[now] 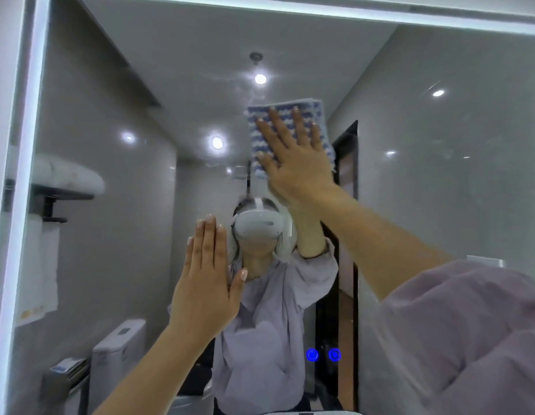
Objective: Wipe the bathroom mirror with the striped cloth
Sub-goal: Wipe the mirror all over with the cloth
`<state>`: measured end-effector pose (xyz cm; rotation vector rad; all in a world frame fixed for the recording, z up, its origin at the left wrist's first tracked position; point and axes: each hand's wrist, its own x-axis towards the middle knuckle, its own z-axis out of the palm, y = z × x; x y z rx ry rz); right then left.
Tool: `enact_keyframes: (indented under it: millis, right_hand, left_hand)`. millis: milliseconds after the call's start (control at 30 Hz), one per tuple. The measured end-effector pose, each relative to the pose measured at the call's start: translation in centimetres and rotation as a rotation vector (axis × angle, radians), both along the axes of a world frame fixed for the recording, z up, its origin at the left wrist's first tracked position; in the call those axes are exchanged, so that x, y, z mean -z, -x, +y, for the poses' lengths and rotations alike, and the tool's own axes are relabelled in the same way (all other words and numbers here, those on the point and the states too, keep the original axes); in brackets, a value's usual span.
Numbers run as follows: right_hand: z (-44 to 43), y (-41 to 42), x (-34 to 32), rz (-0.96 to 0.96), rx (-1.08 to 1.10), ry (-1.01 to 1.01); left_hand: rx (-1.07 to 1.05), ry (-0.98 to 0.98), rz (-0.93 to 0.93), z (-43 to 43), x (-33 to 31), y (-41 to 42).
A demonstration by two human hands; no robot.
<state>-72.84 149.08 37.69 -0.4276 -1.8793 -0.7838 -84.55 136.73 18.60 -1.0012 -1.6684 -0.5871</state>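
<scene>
The bathroom mirror (440,163) fills almost the whole view, with a lit white frame along its top and left edges. My right hand (293,157) is raised high and lies flat, fingers spread, pressing the folded blue-and-white striped cloth (285,110) against the glass near the upper middle. The cloth shows above and on both sides of the hand. My left hand (205,283) is lower and to the left, flat with fingers together, its palm toward the glass and nothing in it.
Two round blue lit touch buttons (323,354) sit low on the mirror glass. The reflection shows a person in a lilac top, a towel rack at the left, a toilet at the lower left, ceiling lights and a dark doorway.
</scene>
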Motion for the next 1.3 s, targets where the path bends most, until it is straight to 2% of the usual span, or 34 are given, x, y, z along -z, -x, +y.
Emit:
enact_keyframes:
  millis: [333, 567, 1033, 1167, 1300]
  right_hand:
    - [9.8, -10.0, 0.6, 0.212, 0.097, 0.314]
    - [8.1, -7.6, 0.9, 0.345, 0.031, 0.434]
    - [-4.6, 5.8, -1.4, 0.102, -0.124, 0.091]
    - [-6.9, 8.0, -0.5, -0.033, -0.112, -0.025]
    - [-7.3, 8.4, -0.6, -0.084, -0.083, -0.088]
  left_hand:
    - [0.024, 0.002, -0.026, -0.2, -0.1, -0.6]
    - [0.010, 0.009, -0.036, -0.1, -0.1, -0.4]
    - [0.039, -0.032, -0.034, 0.2, 0.1, 0.1]
    - [0.033, -0.035, -0.035, 0.4, 0.1, 0.1]
    - [0.034, -0.029, -0.043, 0.3, 0.0, 0.1]
